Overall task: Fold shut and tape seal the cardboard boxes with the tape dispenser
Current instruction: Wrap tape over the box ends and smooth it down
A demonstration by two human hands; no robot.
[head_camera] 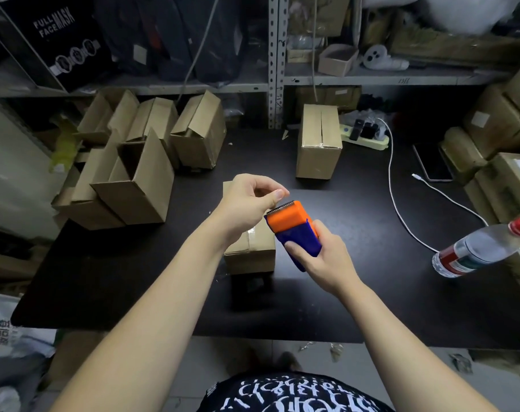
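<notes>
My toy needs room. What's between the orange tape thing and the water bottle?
Head view: a white cable lies on the black table between the tape dispenser and the water bottle.

Right hand (318, 257) grips tape dispenser (293, 226); left hand (250, 200) pinches at blade.

"FULL FACE MASK" on black box (59, 40)

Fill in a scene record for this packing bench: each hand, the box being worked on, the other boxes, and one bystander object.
Right hand: grips tape dispenser
Left hand: fingertips pinched together just above its toothed blade; any tape unseen
Near box: closed, tape on top, below hands
Far box: closed
Left boxes: flaps open
Water bottle: tilted, right
</notes>
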